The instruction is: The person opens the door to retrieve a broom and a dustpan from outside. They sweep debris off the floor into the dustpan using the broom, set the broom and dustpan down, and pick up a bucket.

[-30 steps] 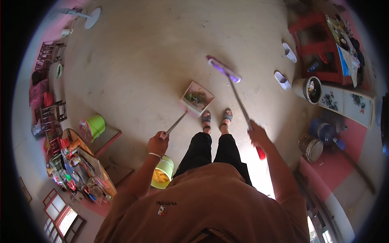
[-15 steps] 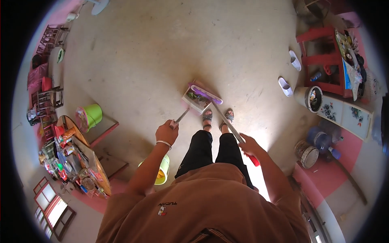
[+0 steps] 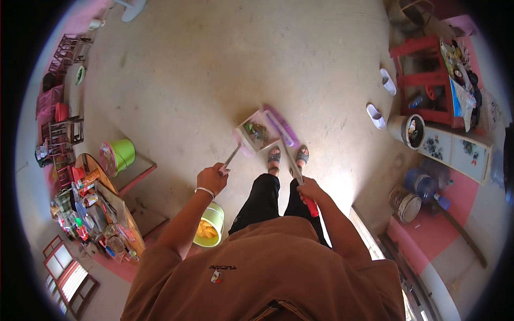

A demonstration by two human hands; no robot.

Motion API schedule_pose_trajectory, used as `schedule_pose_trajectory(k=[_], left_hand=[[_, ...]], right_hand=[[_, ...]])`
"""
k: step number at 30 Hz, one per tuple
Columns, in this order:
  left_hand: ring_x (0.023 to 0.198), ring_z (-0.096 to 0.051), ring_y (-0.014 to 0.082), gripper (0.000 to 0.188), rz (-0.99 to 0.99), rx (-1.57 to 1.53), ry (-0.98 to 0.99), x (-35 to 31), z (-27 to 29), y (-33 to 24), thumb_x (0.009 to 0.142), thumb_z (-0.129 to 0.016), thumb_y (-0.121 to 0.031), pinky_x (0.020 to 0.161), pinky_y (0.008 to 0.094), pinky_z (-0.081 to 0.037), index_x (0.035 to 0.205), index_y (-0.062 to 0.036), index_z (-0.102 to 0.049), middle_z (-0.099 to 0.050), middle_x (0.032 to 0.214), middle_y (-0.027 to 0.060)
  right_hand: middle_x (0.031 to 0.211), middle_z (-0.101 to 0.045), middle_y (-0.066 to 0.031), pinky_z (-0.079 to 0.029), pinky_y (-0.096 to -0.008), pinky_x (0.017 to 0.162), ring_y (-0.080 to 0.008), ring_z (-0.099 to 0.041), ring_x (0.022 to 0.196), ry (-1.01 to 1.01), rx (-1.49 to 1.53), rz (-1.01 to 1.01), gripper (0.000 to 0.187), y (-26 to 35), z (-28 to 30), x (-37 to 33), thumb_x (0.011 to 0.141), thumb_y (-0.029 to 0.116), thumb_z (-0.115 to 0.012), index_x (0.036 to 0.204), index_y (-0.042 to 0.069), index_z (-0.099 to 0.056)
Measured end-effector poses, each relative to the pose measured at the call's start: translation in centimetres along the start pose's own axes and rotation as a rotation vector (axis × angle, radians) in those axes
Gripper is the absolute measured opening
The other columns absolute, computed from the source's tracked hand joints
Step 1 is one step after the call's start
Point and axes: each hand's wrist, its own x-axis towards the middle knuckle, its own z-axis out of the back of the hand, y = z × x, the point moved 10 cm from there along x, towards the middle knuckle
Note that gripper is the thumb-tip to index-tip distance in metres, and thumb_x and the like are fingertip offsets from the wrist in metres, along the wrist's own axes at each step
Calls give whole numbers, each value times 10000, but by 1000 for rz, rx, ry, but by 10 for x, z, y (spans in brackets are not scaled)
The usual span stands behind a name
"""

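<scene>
My left hand (image 3: 212, 179) is closed round the handle of a pale pink dustpan (image 3: 247, 145). In its pan lies a heap of green and dark litter (image 3: 257, 134). My right hand (image 3: 310, 190) grips the long grey handle of a broom, close to its red end. The purple-bristled broom head (image 3: 282, 128) is tilted along the right side of the pan, just ahead of my sandalled feet (image 3: 274, 155). I cannot tell whether the bristles touch the dustpan.
Near my left leg stands a light green bucket (image 3: 214, 220) with something yellow inside; another green bucket (image 3: 123, 152) is farther left by a cluttered table (image 3: 115, 192). White slippers (image 3: 376, 116), a bin (image 3: 412, 132) and a red shelf (image 3: 423, 80) line the right side.
The dustpan has turned and opened more to view. The broom head has swung from across the pan's far edge to its right side, and my right hand has moved left.
</scene>
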Motion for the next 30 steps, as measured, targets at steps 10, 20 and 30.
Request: schedule_pose_trajectory(k=[10,20,30], left_hand=[[768,-607,344,296,246,-471,-203,-83,9,79,778,-579,-382,699,423,-487,926,-133,-641,-639,784,151],[735,-600,317,259,465,-768,-444,-41,-5,77,788,-556,-296,685,357,-473,878,-66,-634,-623,870,144],[408,-481,129,224,851,-1316,-568,3,-2,-13,728,-596,-238,373,268,-454,839,-47,-634,-520,588,38]], right_hand=[[645,-538,-59,-454,-285,445,-149,-534,505,-55,-166,-62,256,19,61,-134,871,160,-506,1094,35,-526],[628,-505,-60,-428,-293,399,-140,-488,450,-24,-119,17,68,201,136,-84,840,139,-499,867,82,-471],[588,-507,-83,-420,-324,340,-173,-491,399,-173,-434,315,119,508,276,66,803,125,-525,852,33,-468]])
